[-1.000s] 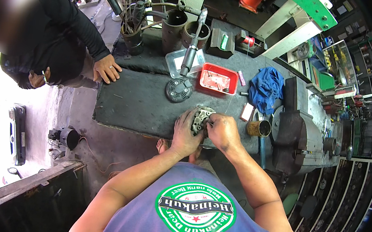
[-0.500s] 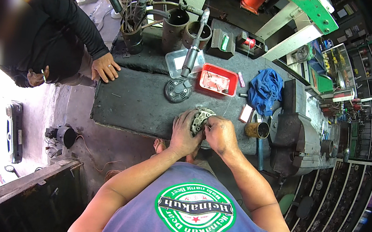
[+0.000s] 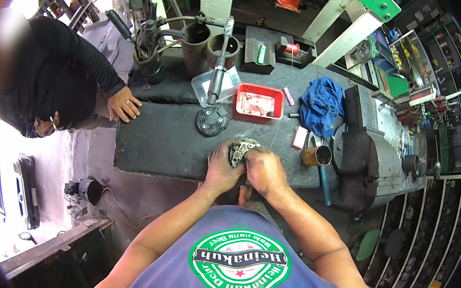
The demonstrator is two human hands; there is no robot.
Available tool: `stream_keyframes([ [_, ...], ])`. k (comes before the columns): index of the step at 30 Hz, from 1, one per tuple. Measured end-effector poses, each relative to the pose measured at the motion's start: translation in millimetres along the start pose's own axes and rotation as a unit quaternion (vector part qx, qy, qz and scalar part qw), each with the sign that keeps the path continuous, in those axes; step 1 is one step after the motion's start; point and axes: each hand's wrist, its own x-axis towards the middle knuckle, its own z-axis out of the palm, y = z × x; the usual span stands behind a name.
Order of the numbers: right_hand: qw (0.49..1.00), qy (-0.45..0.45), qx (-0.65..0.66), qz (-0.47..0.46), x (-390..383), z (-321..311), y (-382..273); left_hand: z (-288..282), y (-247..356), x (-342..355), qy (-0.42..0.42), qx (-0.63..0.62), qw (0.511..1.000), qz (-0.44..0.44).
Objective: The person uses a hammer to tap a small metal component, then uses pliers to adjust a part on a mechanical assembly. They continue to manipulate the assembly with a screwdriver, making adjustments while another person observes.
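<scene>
Over the near edge of the bench, my left hand (image 3: pixel 222 168) is wrapped round the left side of a round grey metal part (image 3: pixel 241 149), which looks like an alternator end housing. My right hand (image 3: pixel 264 169) presses against its right side with fingers curled in a pinch; whatever lies between those fingertips is hidden. Just beyond the part, a round black slotted cover (image 3: pixel 211 121) lies flat on the bench. A red plastic tray (image 3: pixel 238 101) with small pieces in it sits to the right of the cover.
A black air tool (image 3: pixel 216 81) lies across a clear plastic lid (image 3: pixel 197 88). At right are a blue cloth (image 3: pixel 323 103), a rusty can (image 3: pixel 311 156), a hammer (image 3: pixel 324 186) and a large vise (image 3: pixel 370 163). A co-worker's hand (image 3: pixel 123 104) rests on the bench's left end.
My view has shifted a little, so the bench sits slightly lower and left. Both hands stay on the metal part, which appears slightly turned.
</scene>
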Motion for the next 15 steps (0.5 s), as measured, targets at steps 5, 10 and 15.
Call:
stream_keyframes([
  [5, 0.999, 0.022, 0.029, -0.01, -2.4, 0.0, 1.4, -1.5, -1.2, -4.0, 0.002, 0.034, 0.998, 0.045],
  [10, 0.999, 0.001, 0.037, -0.014, -1.0, -2.3, 3.5, -1.7, -10.3, -2.8, 0.002, -0.004, 0.998, 0.068],
  [15, 0.998, -0.016, 0.051, -0.042, 2.8, -7.2, 10.0, -0.2, -12.6, -0.1, 0.008, 0.023, 0.998, 0.063],
])
